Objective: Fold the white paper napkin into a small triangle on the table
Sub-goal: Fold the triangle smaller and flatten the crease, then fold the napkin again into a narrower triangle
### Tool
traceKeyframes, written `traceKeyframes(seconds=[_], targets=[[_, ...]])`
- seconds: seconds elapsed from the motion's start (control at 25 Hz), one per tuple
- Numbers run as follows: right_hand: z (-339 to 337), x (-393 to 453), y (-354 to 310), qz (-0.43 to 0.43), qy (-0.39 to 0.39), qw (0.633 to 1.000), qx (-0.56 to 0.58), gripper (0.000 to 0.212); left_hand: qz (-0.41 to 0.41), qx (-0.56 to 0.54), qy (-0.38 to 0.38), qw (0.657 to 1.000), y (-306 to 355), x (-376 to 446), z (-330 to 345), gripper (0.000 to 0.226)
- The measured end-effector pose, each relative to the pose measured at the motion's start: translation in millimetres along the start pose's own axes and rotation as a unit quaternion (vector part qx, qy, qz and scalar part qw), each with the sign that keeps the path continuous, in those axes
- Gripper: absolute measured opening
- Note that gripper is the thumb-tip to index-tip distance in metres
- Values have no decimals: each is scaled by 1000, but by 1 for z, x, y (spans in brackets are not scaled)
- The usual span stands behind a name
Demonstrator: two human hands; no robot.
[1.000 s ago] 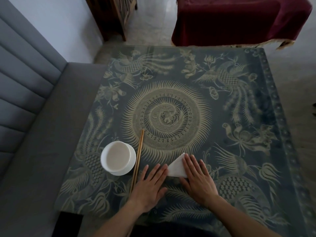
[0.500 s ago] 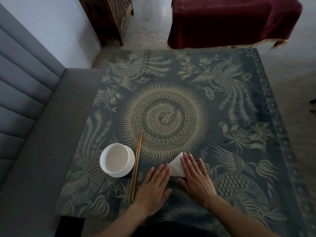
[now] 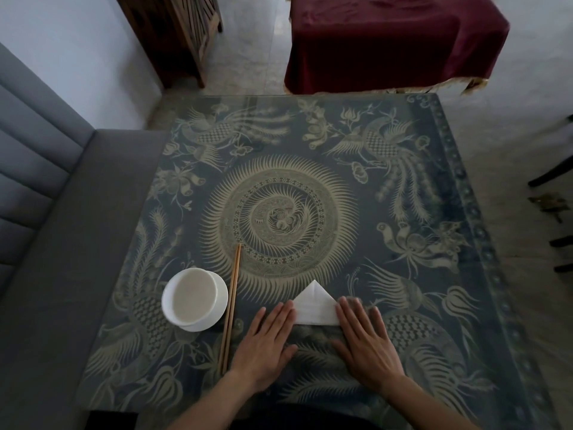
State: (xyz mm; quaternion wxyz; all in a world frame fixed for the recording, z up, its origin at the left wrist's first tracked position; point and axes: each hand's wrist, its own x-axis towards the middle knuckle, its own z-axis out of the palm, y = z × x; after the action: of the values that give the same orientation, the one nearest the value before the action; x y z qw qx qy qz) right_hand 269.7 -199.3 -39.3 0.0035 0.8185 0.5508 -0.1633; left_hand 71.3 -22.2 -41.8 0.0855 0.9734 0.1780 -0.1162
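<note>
Square table under dark blue cloth with pale phoenix, flower and central sunburst print. On it, near edge: white bowl at left, chopsticks just right of bowl, lying lengthwise away from viewer. Folded white napkin, triangular, right of chopsticks. Left hand and right hand flat on cloth, fingertips touching napkin's lower corners.

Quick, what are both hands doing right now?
Left hand: open, flat on the table, fingertips at the white napkin's left corner.
Right hand: open, flat, fingertips at its right corner.
</note>
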Motion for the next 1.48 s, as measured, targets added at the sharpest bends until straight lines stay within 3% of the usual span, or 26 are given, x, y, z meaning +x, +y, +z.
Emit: traceKeyframes(seconds=[0.36,0.68,0.84,1.08,1.48], targets=[[1,-29,18,37,4,999,-3,67,-31,-3,9,999,-5,-14,-1,63],[-2,-1,-1,122,125,982,69,55,-88,-139,91,982,-5,42,-36,45],[-14,13,-14,179,131,971,93,32,44,-118,11,992,-4,104,-74,37],[-21,22,-18,238,66,965,93,33,142,21,-106,984,25,156,-91,37],[-26,32,-11,230,34,964,128,38,128,59,-176,974,29,170,-88,14]])
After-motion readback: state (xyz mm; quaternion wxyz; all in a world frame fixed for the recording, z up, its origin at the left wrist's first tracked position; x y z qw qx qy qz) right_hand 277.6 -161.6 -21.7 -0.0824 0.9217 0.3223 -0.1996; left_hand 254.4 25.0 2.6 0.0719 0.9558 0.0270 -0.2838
